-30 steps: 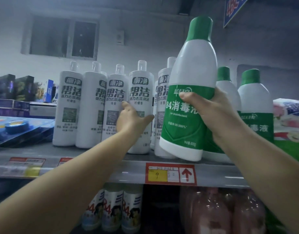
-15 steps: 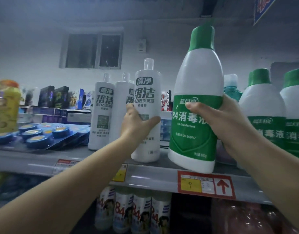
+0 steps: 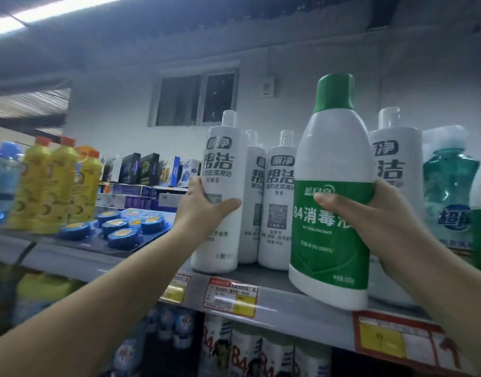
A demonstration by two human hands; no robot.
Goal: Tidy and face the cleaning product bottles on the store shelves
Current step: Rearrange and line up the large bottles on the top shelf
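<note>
Gripping the green-and-white disinfectant bottle [image 3: 332,202] around its middle, the right hand [image 3: 370,213] wraps its thumb across the green label while the fingers curl behind. The bottle is held upright just above the front edge of the shelf [image 3: 283,292], its green cap uppermost; its label reads "84消毒液" with "Disinfectant" in small type and "99.999%" beneath. To the left of this bottle, the left hand [image 3: 206,210] clasps a tall white bottle [image 3: 220,191], thumb across the front and fingers round its left side; the base of that bottle stands on the shelf. Its label carries "厕净" in a dark badge and large "帮洁" below. Between the two held bottles stand two more white bottles [image 3: 277,202] with the same print, and another one [image 3: 394,170] shows just behind the disinfectant bottle on the right. Right of that sits a teal translucent bottle [image 3: 448,186] with a blue badge. Far left of the disinfectant bottle stand yellow bottles [image 3: 57,183] with orange caps and flat packs of blue round blocks [image 3: 119,229]. Price tags [image 3: 231,297] hang on the shelf edge; their writing is too blurred to read.
</note>
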